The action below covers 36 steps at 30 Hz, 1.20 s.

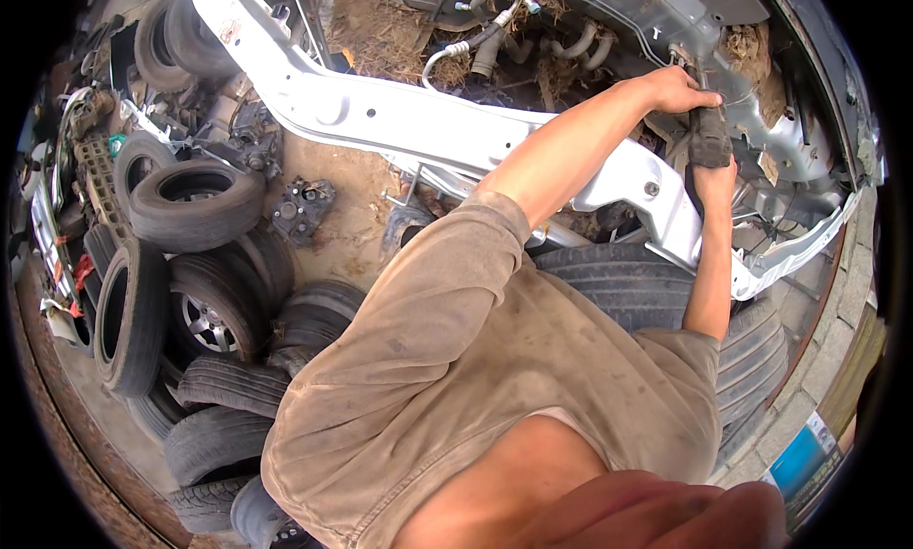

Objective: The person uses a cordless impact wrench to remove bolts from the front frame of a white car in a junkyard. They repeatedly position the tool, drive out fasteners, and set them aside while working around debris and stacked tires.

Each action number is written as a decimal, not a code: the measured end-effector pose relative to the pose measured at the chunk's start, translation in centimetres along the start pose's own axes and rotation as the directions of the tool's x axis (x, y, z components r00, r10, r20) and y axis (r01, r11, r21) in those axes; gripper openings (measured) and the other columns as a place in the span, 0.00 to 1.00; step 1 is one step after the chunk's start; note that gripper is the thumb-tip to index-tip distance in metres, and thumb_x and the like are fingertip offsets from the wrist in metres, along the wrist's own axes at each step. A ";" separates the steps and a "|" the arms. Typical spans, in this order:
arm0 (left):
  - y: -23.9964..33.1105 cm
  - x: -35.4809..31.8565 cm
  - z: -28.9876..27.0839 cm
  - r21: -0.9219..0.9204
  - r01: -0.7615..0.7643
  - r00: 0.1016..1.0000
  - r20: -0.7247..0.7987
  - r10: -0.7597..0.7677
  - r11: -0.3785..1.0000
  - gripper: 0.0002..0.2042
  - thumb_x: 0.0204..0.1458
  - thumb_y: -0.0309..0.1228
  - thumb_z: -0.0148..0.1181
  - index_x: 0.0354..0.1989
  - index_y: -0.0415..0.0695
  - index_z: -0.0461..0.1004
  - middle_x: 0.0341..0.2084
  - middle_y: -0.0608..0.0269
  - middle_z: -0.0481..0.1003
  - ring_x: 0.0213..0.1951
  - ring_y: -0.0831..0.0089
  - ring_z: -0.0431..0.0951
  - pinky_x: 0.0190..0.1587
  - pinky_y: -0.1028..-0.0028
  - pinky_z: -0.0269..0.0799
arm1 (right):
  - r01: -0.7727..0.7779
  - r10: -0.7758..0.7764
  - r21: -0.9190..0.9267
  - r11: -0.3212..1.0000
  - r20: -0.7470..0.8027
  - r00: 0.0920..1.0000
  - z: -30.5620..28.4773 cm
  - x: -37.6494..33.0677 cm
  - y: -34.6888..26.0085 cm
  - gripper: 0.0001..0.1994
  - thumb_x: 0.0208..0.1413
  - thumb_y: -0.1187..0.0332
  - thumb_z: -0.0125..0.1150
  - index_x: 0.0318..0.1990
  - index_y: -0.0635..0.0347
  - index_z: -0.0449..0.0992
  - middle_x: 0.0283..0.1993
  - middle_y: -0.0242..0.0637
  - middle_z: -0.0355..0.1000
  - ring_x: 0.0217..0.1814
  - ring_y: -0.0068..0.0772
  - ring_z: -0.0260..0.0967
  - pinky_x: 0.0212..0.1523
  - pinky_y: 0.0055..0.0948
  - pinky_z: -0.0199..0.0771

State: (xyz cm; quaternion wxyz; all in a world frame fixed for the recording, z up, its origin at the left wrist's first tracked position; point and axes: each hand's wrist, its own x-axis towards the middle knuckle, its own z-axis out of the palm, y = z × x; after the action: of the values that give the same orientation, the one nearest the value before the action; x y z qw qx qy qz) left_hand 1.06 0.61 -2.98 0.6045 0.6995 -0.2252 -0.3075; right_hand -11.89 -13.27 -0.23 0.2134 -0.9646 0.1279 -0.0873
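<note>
Both my hands are at the far right, on a dark, grimy hand tool (709,138) with a blocky end that looks like a power tool. My left hand (675,89) is curled round its upper part, the thumb lying across it. Below, my right hand (715,178) is closed round the lower part, its fingers partly hidden by the tool. The tool's working tip is hard to make out against the grey metal car body (656,21). A long silver-white metal crossbeam (409,116) runs from the upper left down beneath my left forearm to the right.
Worn tyres (198,205) lie heaped at left, one with a spoked wheel (206,323). Large treaded tyres (623,287) sit under the beam's right end. Hoses and pipes (485,49) show among dry straw at the top. A black part (302,209) lies on the dirt; stone edging (823,344) curves at right.
</note>
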 end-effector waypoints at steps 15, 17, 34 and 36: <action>-1.0 -0.2 0.0 0.252 -0.019 0.999 -0.033 0.028 0.967 0.39 0.42 0.57 0.57 0.54 0.33 0.67 0.52 0.43 0.68 0.55 0.55 0.69 0.57 0.67 0.62 | 0.094 -0.124 0.153 0.984 0.201 0.972 2.1 1.5 1.9 0.24 0.46 0.70 0.60 0.53 0.63 0.64 0.45 0.52 0.73 0.51 0.52 0.70 0.48 0.38 0.69; 0.5 -1.5 0.4 0.251 0.018 1.000 -0.010 -0.016 0.968 0.36 0.43 0.55 0.58 0.53 0.36 0.69 0.51 0.44 0.70 0.54 0.54 0.69 0.57 0.66 0.63 | 0.108 -0.153 0.217 0.970 0.202 0.967 2.6 1.1 3.3 0.26 0.49 0.67 0.58 0.57 0.62 0.63 0.46 0.49 0.74 0.49 0.42 0.72 0.49 0.36 0.68; 0.2 -3.5 0.7 0.285 -0.118 0.991 -0.021 0.129 0.951 0.32 0.42 0.50 0.62 0.51 0.38 0.68 0.45 0.46 0.73 0.49 0.53 0.73 0.52 0.63 0.67 | 0.296 -0.344 0.436 0.850 0.033 0.938 5.1 1.3 5.8 0.17 0.43 0.69 0.62 0.43 0.65 0.72 0.39 0.46 0.74 0.41 0.41 0.73 0.44 0.35 0.70; 0.5 -3.8 0.7 0.281 -0.120 0.992 -0.001 0.125 0.952 0.33 0.42 0.51 0.62 0.52 0.37 0.68 0.46 0.45 0.73 0.50 0.54 0.73 0.52 0.64 0.67 | 0.291 -0.337 0.427 0.856 0.036 0.941 4.6 0.9 5.0 0.16 0.42 0.70 0.62 0.42 0.65 0.72 0.38 0.46 0.75 0.40 0.41 0.73 0.43 0.35 0.70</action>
State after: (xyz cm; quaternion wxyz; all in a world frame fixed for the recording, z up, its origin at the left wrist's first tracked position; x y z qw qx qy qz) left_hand -2.10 2.67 -1.93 0.5193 0.7655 -0.3038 -0.2280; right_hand -11.01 -16.14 -6.44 0.4032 -0.9080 -0.0648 -0.0931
